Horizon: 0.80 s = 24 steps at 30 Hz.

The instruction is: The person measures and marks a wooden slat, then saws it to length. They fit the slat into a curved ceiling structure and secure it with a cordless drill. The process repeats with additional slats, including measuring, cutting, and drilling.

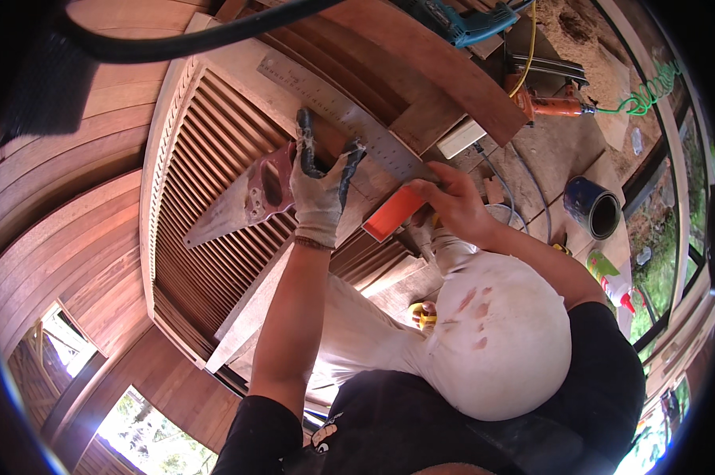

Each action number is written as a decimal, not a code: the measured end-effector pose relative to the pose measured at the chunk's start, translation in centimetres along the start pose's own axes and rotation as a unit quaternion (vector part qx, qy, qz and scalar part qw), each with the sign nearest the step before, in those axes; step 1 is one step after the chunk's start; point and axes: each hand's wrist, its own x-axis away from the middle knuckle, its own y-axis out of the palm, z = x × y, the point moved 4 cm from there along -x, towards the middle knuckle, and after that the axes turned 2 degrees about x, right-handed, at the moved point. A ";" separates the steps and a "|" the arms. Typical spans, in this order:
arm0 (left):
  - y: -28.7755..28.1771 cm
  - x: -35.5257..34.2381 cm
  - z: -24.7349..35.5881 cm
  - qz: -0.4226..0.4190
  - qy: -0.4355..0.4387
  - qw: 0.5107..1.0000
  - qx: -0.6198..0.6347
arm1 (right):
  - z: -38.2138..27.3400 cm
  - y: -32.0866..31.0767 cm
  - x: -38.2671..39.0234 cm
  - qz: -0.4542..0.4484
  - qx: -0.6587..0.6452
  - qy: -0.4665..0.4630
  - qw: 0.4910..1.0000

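Note:
My left hand (319,194), in a pale work glove with dark fingertips, is spread beside the metal blade (337,115) of a carpenter's square. Its fingers and thumb are apart, with nothing visible between them. My bare right hand (458,204) grips the square at its corner, where the orange stock (393,212) meets the blade. The blade lies across a wooden board. A handsaw (231,204) rests on a slatted wooden panel (207,150). Its reddish handle (270,186) is right beside my gloved hand, partly covered by it.
A curved wooden board (436,63) lies beyond the square. At the right are an orange air nailer (551,104) with a green coiled hose (650,91), a blue can (593,207) and a glue bottle (610,281). A teal power tool (476,24) lies at the back. My bent knee (500,332) is close to my right arm.

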 end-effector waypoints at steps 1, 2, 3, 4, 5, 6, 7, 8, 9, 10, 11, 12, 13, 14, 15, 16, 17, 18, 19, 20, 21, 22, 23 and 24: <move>-0.7 -0.2 -0.6 0.002 0.011 0.999 -0.050 | 0.0 0.1 -0.1 0.000 -0.003 -0.004 1.000; -0.7 -0.3 -0.5 0.004 0.021 0.995 -0.100 | -0.2 0.2 -0.1 -0.001 0.004 0.001 1.000; -0.7 -0.3 -0.5 0.011 0.015 0.997 -0.080 | -0.6 0.3 -0.1 -0.001 0.010 0.006 1.000; -0.7 -0.2 -0.6 0.019 0.009 0.998 -0.061 | -0.8 0.3 -0.1 -0.001 0.017 0.010 1.000; -0.5 -0.1 -0.3 0.026 0.004 0.999 -0.041 | -0.8 0.3 -0.1 -0.001 0.021 0.015 1.000; -0.3 0.0 -0.1 0.026 -0.013 1.000 0.000 | -0.8 0.2 -0.2 0.000 0.025 0.019 1.000; -0.2 0.2 -0.1 0.027 -0.029 0.998 0.040 | -0.8 0.2 -0.2 0.000 0.029 0.024 0.999; -0.1 0.2 -0.1 0.029 -0.045 0.995 0.081 | -0.8 0.3 -0.2 -0.005 0.026 0.025 0.999; -0.5 0.1 -0.3 0.033 -0.025 0.999 0.024 | -0.9 0.3 -0.2 -0.010 0.023 0.026 0.999; -1.2 -0.2 -0.9 0.038 -0.005 0.999 -0.033 | -0.9 0.3 -0.2 -0.015 0.020 0.027 0.999; -1.0 -0.2 -0.4 0.042 0.016 0.995 -0.090 | -0.9 0.3 -0.2 -0.014 0.026 0.027 0.999; -0.8 -0.1 -0.1 0.044 0.005 0.996 -0.078 | -0.8 0.2 -0.3 -0.014 0.032 0.028 0.999; -0.7 0.1 0.3 0.046 -0.006 0.997 -0.067 | -0.8 0.2 -0.3 -0.013 0.039 0.028 0.999; -0.3 0.3 0.8 0.049 -0.019 0.997 -0.055 | -0.7 0.2 -0.4 -0.016 0.041 0.032 0.999; -0.1 0.5 1.0 0.057 -0.014 0.997 -0.058 | -0.7 0.2 -0.4 -0.019 0.043 0.035 0.998; 0.1 0.6 1.2 0.065 -0.010 0.996 -0.062 | -0.8 0.2 -0.4 -0.022 0.046 0.038 0.998; 0.1 0.7 1.3 0.074 -0.005 0.995 -0.065 | -0.8 0.2 -0.4 -0.025 0.038 0.036 0.998; 0.1 0.6 1.1 0.074 0.006 0.994 -0.077 | -0.9 0.2 -0.4 -0.029 0.031 0.033 0.999; 0.0 0.4 0.8 0.075 0.017 0.993 -0.088 | -1.0 0.2 -0.4 -0.032 0.024 0.030 0.999; 0.4 0.4 1.3 0.076 0.027 0.992 -0.100 | -1.1 0.2 -0.4 -0.032 0.033 0.038 0.998; 0.6 0.4 1.7 0.076 0.014 0.987 -0.138 | -1.2 0.2 -0.4 -0.032 0.042 0.045 0.998; 0.8 0.6 2.2 0.075 0.001 0.982 -0.174 | -1.3 0.1 -0.4 -0.031 0.052 0.053 0.997; 1.0 0.7 2.8 0.077 -0.011 0.975 -0.210 | -1.1 0.1 -0.5 -0.031 0.027 0.050 0.998; 0.8 0.7 2.5 0.077 -0.005 0.986 -0.148 | -0.6 0.0 -0.5 -0.030 0.002 0.046 0.998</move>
